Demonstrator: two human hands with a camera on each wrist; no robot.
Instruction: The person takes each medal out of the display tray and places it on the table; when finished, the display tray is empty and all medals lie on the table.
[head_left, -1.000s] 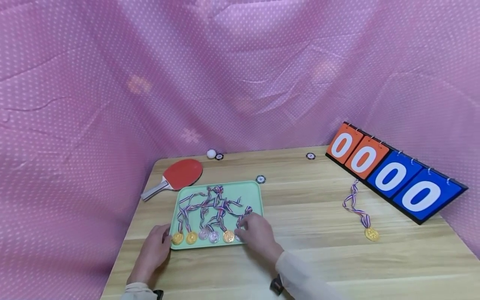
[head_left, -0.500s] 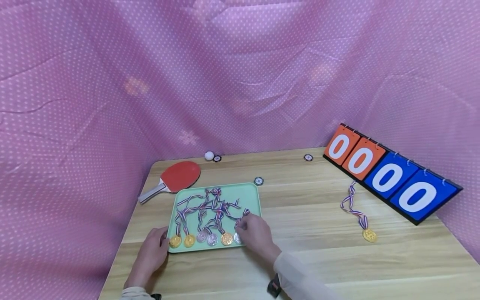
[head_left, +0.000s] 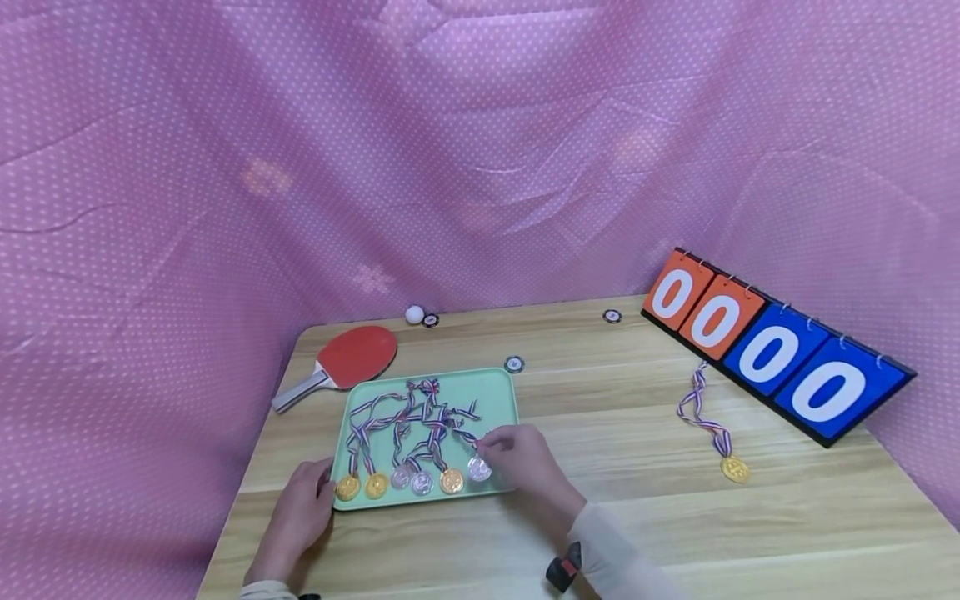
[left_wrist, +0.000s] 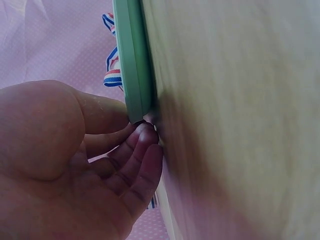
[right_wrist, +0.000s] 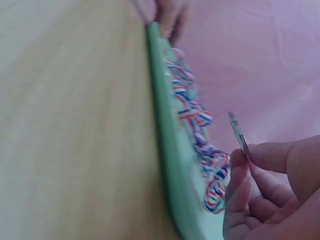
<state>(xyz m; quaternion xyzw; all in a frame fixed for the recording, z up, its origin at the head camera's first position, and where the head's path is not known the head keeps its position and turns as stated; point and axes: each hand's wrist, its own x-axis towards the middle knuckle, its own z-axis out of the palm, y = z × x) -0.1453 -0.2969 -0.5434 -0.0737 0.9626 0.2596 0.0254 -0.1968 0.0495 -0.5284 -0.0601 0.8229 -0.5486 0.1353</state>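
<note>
My right hand (head_left: pixel 528 458) pinches a silver medal (head_left: pixel 479 468) by its edge over the right front of a light green tray (head_left: pixel 495 392). In the right wrist view that medal (right_wrist: pixel 238 134) stands edge-on between thumb and fingers, raised off the tray. My left hand (head_left: pixel 300 504) grips the tray's front left corner, thumb at the rim (left_wrist: pixel 131 60) and fingers curled against its side. Along the tray's front lie gold medals (head_left: pixel 377 485), silver medals (head_left: pixel 422 482) and a bronze-toned medal (head_left: pixel 452 480). Their striped ribbons (head_left: pixel 405 417) tangle behind them.
A red table tennis paddle (head_left: pixel 360 354) lies behind the tray's left side. Beyond are a white ball (head_left: pixel 414 314) and round chips (head_left: pixel 513 364). A flip scoreboard (head_left: pixel 765 354) showing zeros leans at right, with another gold medal (head_left: pixel 735 468) before it. Pink cloth (head_left: pixel 480 167) hangs behind the table.
My right hand has lifted the silver medal and shifted slightly right, so the medal's face now shows in the head view. My left hand stays at the tray corner. The head view shifted slightly.
</note>
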